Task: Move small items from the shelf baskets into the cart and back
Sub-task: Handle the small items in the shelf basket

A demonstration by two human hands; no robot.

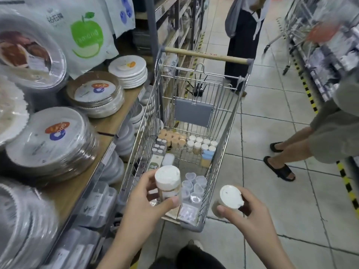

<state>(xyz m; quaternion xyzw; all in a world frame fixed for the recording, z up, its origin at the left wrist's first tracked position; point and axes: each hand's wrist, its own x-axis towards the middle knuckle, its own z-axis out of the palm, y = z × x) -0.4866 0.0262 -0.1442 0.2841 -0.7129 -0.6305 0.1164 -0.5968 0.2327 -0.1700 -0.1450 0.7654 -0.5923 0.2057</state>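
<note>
Presently we hold one small jar in each hand, both at the near end of the shopping cart [229, 121]. Our left hand [143, 202] has thumb and fingers curled round a white-capped jar [168, 183], held upright just above the cart's near left corner. Our right hand [246, 212] grips a second white-lidded jar [230, 197], tilted so its lid faces up toward us; it sits just outside the cart's near right corner, over the tiled floor [272, 133].

Inside the cart, at its far end, we note a cluster of tan-capped jars [172, 137] beside a cluster of white-capped jars [202, 143]. Nearer to us in the cart lies a group of clear plastic cups [194, 186].

Left of the cart runs a wooden shelf [77, 183] carrying wrapped stacks of paper plates [52, 140]. Right of the cart a person's sandalled feet [279, 167] stand on the floor; beyond the cart's handle another person stands.
</note>
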